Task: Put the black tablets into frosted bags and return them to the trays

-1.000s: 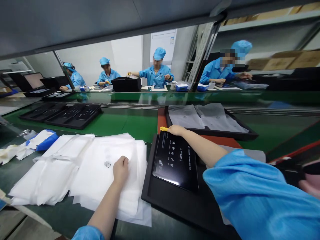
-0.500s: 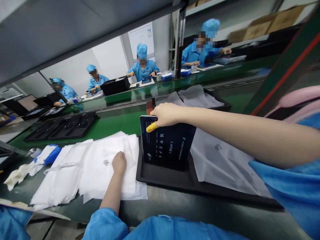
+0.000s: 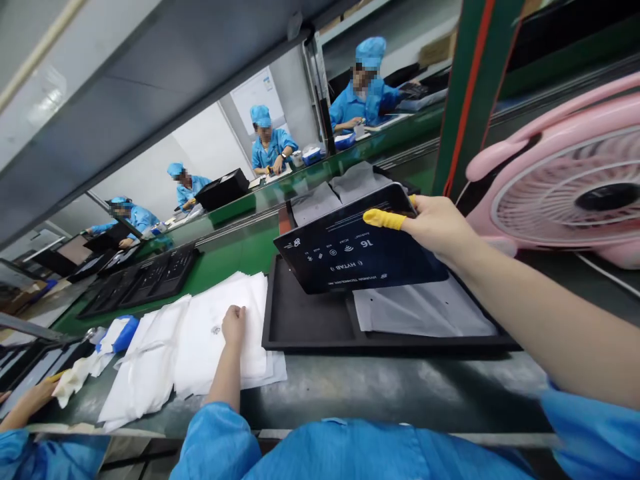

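My right hand, with yellow finger cots, grips a dark tablet by its edge. The tablet is tilted, its printed face toward me, above a black tray. In the tray's right part lies a frosted bag; the left part shows its bare bottom. My left hand rests on a stack of white plastic bags, its fingers curled together on the top bag. Whether it pinches the bag's film is hard to see.
A pink fan stands at the right. More white bags, a blue packet and black trays are on the left. Co-workers in blue sit across the green belt; another person's hand is at lower left.
The tablet has swung from upright in the tray's left part to a raised slant farther right, held by my right hand. My left hand stays on the bags. The view has turned right, showing the fan.
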### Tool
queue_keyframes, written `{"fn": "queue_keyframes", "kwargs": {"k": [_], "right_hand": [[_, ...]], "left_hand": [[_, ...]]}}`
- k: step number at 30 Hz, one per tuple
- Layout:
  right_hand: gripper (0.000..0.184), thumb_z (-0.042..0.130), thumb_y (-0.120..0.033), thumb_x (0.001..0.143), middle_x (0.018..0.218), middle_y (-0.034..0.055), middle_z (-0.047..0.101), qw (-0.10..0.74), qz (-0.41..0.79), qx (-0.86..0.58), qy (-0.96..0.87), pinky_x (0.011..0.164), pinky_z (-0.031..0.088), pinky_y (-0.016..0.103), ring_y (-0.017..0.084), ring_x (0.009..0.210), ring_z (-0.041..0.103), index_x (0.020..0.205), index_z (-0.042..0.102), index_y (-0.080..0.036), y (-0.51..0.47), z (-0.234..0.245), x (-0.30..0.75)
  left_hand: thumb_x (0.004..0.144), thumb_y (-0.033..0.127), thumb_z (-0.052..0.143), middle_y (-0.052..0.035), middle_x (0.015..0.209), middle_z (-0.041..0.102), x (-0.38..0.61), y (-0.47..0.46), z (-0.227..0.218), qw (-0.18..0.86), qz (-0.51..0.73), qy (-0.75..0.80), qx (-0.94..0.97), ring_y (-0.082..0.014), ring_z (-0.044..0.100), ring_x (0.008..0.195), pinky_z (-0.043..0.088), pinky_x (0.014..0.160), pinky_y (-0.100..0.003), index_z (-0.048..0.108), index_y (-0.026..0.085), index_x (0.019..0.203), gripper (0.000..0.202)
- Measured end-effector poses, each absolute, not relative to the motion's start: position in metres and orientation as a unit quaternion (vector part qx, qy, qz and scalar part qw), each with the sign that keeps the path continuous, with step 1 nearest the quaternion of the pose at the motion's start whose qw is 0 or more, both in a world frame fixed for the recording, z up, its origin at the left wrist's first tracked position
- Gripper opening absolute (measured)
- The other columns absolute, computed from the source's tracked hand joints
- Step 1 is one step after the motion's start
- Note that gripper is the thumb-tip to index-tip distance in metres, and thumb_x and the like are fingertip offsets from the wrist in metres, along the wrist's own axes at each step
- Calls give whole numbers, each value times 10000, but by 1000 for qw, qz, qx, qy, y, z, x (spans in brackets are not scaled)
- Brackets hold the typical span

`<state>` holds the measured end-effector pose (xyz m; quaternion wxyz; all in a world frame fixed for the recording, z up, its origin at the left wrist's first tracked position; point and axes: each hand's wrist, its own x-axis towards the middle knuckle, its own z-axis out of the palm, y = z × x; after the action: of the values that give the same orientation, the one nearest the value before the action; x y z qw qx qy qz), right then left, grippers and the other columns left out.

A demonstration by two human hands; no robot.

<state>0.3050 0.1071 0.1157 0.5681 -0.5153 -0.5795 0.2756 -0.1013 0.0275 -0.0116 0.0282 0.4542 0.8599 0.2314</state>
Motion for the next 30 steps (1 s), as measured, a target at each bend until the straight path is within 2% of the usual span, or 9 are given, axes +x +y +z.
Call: {"fn": "queue_keyframes", "kwargs": {"k": [3, 5, 8, 13, 17, 24, 27, 30], "right_hand": [[450, 752, -497, 455, 618, 7, 576, 591, 342, -517, -517, 528, 371, 269, 126, 571, 474, 699, 630, -139, 95, 101, 306], [443, 752, -490, 448, 637, 3, 580, 623, 359, -493, -490, 560, 390, 272, 134, 606, 485, 694, 633, -142, 90, 92, 305], [433, 757, -483, 421, 608, -22, 548, 661, 370, -482, -441, 624, 423, 300, 141, 625, 490, 666, 626, -150, 86, 80, 303], [448, 776, -429, 392, 609, -40, 551, 695, 421, -460, -358, 699, 447, 347, 149, 632, 516, 720, 634, -159, 82, 66, 297], [419, 787, -400, 402, 630, -34, 563, 703, 434, -446, -343, 681, 452, 323, 137, 631, 509, 700, 632, -151, 78, 62, 290], [367, 782, -388, 462, 662, -7, 563, 725, 437, -415, -335, 563, 442, 261, 121, 609, 490, 684, 627, -140, 70, 68, 277], [358, 762, -406, 506, 668, -8, 565, 737, 403, -411, -354, 560, 437, 249, 119, 613, 489, 710, 626, -146, 66, 72, 272], [376, 749, -450, 514, 614, -10, 560, 693, 371, -466, -406, 537, 426, 241, 117, 575, 480, 690, 627, -141, 59, 69, 266]], "left_hand": [[757, 365, 528, -87, 771, 633, -89, 34, -15, 20, 225, 860, 457, -229, 596, 769, 387, 659, -295, 527, 174, 741, 192], [790, 287, 482, -78, 736, 617, -86, 33, -17, 14, 236, 860, 452, -223, 592, 779, 383, 685, -299, 498, 178, 671, 162], [816, 190, 394, -56, 662, 589, -91, 27, -16, 11, 271, 857, 438, -206, 587, 750, 386, 706, -298, 467, 186, 607, 222], [786, 214, 416, -25, 614, 575, -96, 15, -8, 30, 350, 829, 435, -190, 577, 696, 413, 682, -271, 483, 187, 599, 201], [765, 240, 442, -12, 586, 552, -95, 10, -1, 47, 391, 807, 441, -179, 546, 664, 411, 656, -263, 505, 176, 604, 185], [749, 263, 454, 50, 524, 395, -67, 18, 34, 68, 421, 763, 486, -104, 413, 558, 342, 558, -214, 399, 198, 566, 202], [733, 283, 496, 63, 522, 367, -31, 23, 29, 145, 422, 723, 527, -88, 376, 533, 313, 523, -204, 375, 197, 560, 228], [739, 286, 484, 68, 499, 317, -2, 23, 14, 215, 444, 706, 507, -87, 333, 496, 300, 503, -215, 318, 204, 539, 273]]}}
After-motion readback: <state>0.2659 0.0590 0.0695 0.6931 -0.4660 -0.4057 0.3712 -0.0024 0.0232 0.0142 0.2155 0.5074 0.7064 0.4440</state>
